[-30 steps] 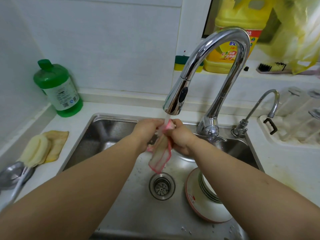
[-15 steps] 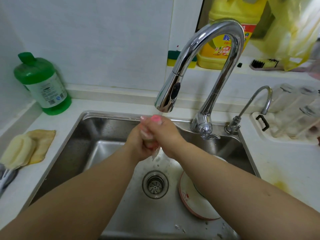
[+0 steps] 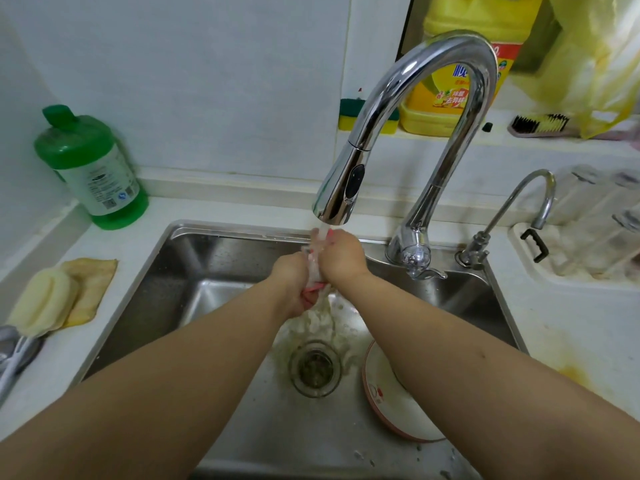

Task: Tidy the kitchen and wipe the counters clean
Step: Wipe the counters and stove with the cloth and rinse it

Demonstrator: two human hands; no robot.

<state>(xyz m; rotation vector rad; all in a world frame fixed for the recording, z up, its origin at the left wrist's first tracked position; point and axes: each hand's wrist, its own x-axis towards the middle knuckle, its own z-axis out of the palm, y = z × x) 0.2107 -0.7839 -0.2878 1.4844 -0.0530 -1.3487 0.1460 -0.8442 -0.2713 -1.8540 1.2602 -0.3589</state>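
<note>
Both hands are over the steel sink (image 3: 194, 271), under the running chrome faucet (image 3: 349, 188). My left hand (image 3: 292, 284) and my right hand (image 3: 343, 258) squeeze a pink-edged white cloth (image 3: 313, 277) bunched between them. Only a pink edge and a wet white strip of the cloth show. Cloudy water falls from the cloth toward the drain strainer (image 3: 315, 368).
A plate with a pink rim (image 3: 391, 407) leans in the sink at the right of the drain. A green bottle (image 3: 91, 168), a yellow sponge (image 3: 41, 301) and a yellow rag (image 3: 91, 285) sit on the left counter. A small tap (image 3: 512, 209) and drying rack (image 3: 588, 233) stand right.
The cloth hung loose under the stream a second ago; now both hands have it bunched and wrung, and cloudy water runs into the drain.
</note>
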